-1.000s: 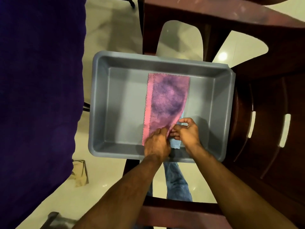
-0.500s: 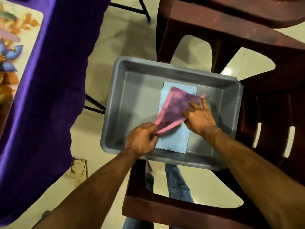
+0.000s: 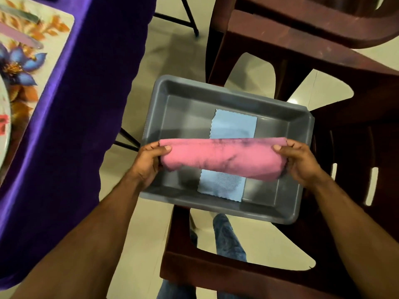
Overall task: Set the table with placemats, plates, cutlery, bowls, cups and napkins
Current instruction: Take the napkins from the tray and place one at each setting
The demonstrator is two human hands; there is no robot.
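Observation:
A pink napkin [image 3: 222, 156] with dark purple stains is stretched sideways above a grey plastic tub [image 3: 185, 100]. My left hand [image 3: 149, 162] pinches its left end and my right hand [image 3: 300, 162] pinches its right end. Under it, a light blue napkin [image 3: 234, 124] lies flat on the tub's floor, partly hidden by the pink one. At the far left, a floral placemat [image 3: 32, 55] lies on the purple-clothed table [image 3: 71, 130], with cutlery [image 3: 21, 36] and the edge of a plate [image 3: 3, 117] on it.
The tub rests on dark brown plastic chairs [image 3: 334, 67] stacked to the right and front. The floor [image 3: 177, 57] is pale tile. A metal table leg [image 3: 185, 18] slants behind the tub. My jeans [image 3: 228, 240] show below the tub.
Both hands lifted the pink napkin off the blue one and spread it wide between them. The view shifted, bringing the table and placemat into sight.

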